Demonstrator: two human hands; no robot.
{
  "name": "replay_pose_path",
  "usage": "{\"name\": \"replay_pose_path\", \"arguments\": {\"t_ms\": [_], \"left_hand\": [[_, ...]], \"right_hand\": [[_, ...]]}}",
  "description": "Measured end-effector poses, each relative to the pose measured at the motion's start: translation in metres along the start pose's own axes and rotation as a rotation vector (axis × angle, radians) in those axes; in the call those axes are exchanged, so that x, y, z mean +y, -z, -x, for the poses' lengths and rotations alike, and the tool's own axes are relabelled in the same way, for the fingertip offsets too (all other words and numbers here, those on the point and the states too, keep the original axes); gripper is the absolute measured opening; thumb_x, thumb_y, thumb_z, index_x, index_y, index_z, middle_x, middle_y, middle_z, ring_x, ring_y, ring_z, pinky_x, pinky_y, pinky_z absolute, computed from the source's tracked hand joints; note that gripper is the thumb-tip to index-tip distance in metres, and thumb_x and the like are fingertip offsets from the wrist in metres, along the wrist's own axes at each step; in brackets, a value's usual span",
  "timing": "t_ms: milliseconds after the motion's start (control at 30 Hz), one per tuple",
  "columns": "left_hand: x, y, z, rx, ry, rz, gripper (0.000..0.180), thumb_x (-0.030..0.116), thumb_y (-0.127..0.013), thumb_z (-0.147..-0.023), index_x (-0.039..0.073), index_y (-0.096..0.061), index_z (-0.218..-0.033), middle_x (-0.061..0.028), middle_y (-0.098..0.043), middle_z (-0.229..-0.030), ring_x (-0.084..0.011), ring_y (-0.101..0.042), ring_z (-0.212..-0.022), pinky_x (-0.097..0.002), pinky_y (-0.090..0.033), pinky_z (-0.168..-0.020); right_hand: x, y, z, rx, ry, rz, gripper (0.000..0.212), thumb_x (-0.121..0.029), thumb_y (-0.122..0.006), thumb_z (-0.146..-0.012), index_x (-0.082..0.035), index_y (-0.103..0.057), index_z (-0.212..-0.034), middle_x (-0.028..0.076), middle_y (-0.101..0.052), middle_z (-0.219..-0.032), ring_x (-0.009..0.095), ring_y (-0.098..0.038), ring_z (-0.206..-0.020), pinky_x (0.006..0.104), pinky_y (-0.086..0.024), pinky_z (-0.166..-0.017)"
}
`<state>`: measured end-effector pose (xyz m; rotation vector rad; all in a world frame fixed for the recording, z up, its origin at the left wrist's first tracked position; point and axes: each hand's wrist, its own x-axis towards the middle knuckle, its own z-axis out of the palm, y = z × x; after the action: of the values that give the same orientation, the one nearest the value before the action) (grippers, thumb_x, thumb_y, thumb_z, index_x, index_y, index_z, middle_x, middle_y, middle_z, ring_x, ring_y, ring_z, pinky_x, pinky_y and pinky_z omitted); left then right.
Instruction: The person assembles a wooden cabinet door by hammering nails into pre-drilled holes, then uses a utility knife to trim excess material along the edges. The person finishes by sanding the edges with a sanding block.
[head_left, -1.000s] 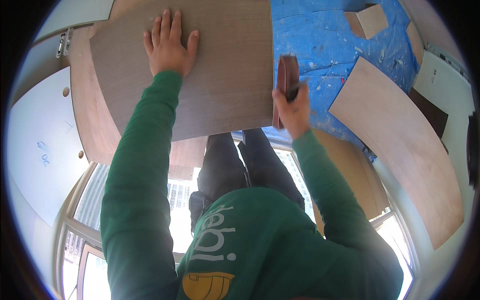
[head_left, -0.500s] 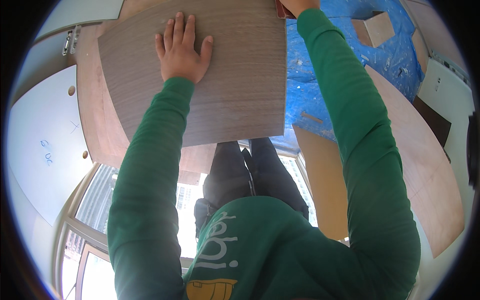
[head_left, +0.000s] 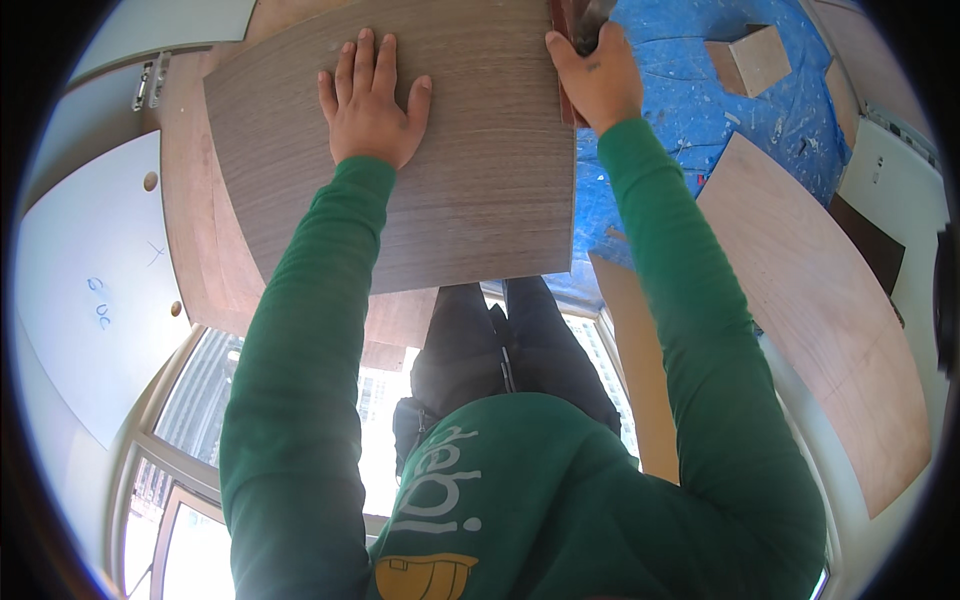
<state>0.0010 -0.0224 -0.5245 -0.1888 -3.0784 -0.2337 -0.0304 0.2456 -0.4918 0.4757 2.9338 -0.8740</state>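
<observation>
A grey-brown wood-grain board point(head_left: 480, 190) lies flat in front of me. My left hand point(head_left: 375, 115) rests flat on its upper left part, fingers spread. At the board's right edge, my right hand point(head_left: 603, 85) is closed round a reddish-brown wooden hand plane point(head_left: 567, 100) with a dark part on top. The plane sits along that edge, its far end cut off by the top of the picture. My right palm and fingers hide part of it.
Under the board lies a pale wooden surface point(head_left: 195, 215). White panels point(head_left: 95, 270) with round holes stand at left. A blue sheet point(head_left: 680, 60) covers the floor at right, with a small wooden box-like piece point(head_left: 760, 60). A curved-looking plywood sheet point(head_left: 820, 320) leans at far right.
My right hand has drawn the hand plane nearer to me along the board's right edge. My left hand stays flat on the board.
</observation>
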Motion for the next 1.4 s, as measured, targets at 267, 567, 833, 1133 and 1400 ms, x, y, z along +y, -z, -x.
{"name": "replay_pose_path", "arguments": {"t_ms": [267,567,833,1133,1400], "left_hand": [[0.000,0.004,0.000,-0.008,0.003,-0.026,0.068,0.055,-0.046,-0.103,0.018,-0.039,-0.160,-0.0075,-0.033,-0.168,-0.0273,-0.023,-0.158,-0.0507,-0.010,-0.130],[0.014,-0.006,-0.051,0.034,-0.217,0.130,0.070,0.058,-0.042,-0.105,0.016,-0.037,-0.161,-0.0097,-0.036,-0.167,-0.0298,-0.026,-0.157,-0.0515,-0.013,-0.129],[0.041,-0.009,-0.083,-0.144,-0.197,0.130,0.078,0.050,-0.049,-0.103,0.004,-0.029,-0.162,-0.0178,-0.027,-0.169,-0.0336,-0.018,-0.158,-0.0515,-0.009,-0.129],[-0.061,-0.008,-0.029,0.057,-0.034,-0.039,0.081,0.067,-0.039,-0.101,0.017,-0.030,-0.164,-0.0071,-0.027,-0.171,-0.0242,-0.018,-0.160,-0.0477,-0.010,-0.131],[-0.060,-0.004,-0.020,0.088,-0.022,-0.016,0.081,0.066,-0.048,-0.099,0.018,-0.035,-0.163,-0.0074,-0.030,-0.170,-0.0236,-0.021,-0.159,-0.0484,-0.012,-0.130]], "right_hand": [[0.064,0.014,0.217,0.007,-0.002,-0.049,0.051,-0.036,-0.081,-0.086,0.000,-0.053,-0.110,0.022,-0.060,-0.104,0.044,-0.063,-0.093,0.0518,-0.053,-0.078],[0.124,0.084,0.349,-0.252,-0.444,-0.275,0.049,-0.027,-0.083,-0.085,0.003,-0.054,-0.111,0.019,-0.062,-0.098,0.032,-0.064,-0.088,0.0438,-0.052,-0.078],[0.141,0.062,0.298,-0.153,-0.489,-0.488,0.044,-0.022,-0.077,-0.091,0.004,-0.056,-0.120,0.013,-0.063,-0.102,0.020,-0.063,-0.090,0.0364,-0.053,-0.081],[0.041,0.036,0.099,0.009,-0.058,-0.307,0.049,-0.039,-0.080,-0.089,0.003,-0.060,-0.104,0.017,-0.068,-0.090,0.026,-0.067,-0.083,0.0383,-0.053,-0.075],[-0.009,-0.010,-0.066,0.072,0.139,-0.008,0.067,-0.047,-0.068,-0.092,0.010,-0.058,-0.124,0.033,-0.066,-0.119,0.050,-0.063,-0.111,0.0524,-0.052,-0.096]]}}
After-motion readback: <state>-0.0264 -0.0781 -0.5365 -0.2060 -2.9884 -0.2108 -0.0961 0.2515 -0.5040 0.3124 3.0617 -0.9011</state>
